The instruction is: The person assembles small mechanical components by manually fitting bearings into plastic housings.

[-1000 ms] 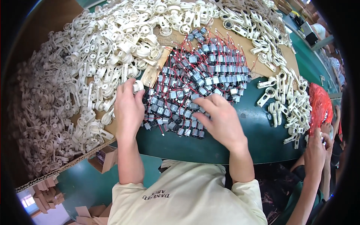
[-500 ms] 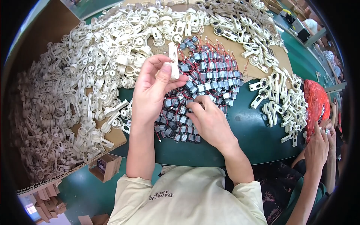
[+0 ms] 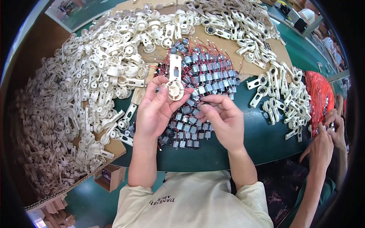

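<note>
Green bench (image 3: 266,144) under me, heaped on the left with cream plastic brackets (image 3: 87,95), and a dark pile of small motors (image 3: 205,76) with red leads spread in the middle on cardboard (image 3: 232,45). My left hand (image 3: 154,110) grips one bracket (image 3: 175,78) by its round end, thumb and fingers pinched on the ring, the long flat arm pointing up and away from me. My right hand (image 3: 224,117) hovers just beside it, fingertips curled together over the motors; whether a motor sits between them I cannot tell, the fingers hide it.

To do this well, I judge, I want the ring facing my right hand squarely, so I keep the pinch on the rim only and leave the hole clear. Any motor should come in straight, leads trailing back, not trapped under my thumb. Loose red wires tangle easily in that pile, so lift one unit cleanly before bringing it across.

More brackets (image 3: 281,95) lie on the right, by a red bag (image 3: 319,95). Another person's hands (image 3: 327,140) work at the right edge, well apart from mine.
</note>
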The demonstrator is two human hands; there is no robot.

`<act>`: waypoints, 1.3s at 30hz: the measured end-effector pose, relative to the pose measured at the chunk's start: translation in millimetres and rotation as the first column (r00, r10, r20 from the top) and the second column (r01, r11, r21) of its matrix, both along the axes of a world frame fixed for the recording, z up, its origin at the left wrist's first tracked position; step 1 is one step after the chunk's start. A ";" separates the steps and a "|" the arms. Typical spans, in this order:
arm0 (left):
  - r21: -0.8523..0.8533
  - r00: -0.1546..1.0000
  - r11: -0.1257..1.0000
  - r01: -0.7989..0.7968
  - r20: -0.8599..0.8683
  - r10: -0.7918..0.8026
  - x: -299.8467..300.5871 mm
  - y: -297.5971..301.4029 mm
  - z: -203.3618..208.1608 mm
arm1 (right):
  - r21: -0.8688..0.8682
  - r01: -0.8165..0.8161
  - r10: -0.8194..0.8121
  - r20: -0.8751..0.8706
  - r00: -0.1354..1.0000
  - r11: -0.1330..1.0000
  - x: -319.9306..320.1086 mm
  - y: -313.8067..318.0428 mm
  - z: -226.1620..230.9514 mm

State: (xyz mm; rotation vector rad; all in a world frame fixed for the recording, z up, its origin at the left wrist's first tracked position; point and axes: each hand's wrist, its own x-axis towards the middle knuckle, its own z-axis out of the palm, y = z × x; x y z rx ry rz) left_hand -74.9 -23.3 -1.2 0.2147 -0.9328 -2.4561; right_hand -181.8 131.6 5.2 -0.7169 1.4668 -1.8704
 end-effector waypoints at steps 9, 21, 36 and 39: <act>-0.189 0.992 0.981 -0.038 0.108 0.060 -7.5 11.3 -12.3 | 0.012 0.146 -0.146 -0.054 0.988 0.989 5.1 -3.1 -9.9; -0.265 0.986 0.964 -0.035 0.147 0.076 -11.0 18.4 -4.1 | 0.087 0.133 -0.118 -0.164 0.979 0.987 5.3 -2.4 -4.6; -0.351 0.972 0.935 -0.041 0.204 0.119 -12.4 23.6 0.3 | 0.206 0.162 -0.053 -0.452 0.890 0.965 -13.3 5.5 3.2; -0.301 0.959 0.944 0.132 0.279 -0.045 -8.3 24.9 -3.8 | 0.112 0.079 -0.046 -0.275 0.960 0.991 -15.0 7.6 -5.4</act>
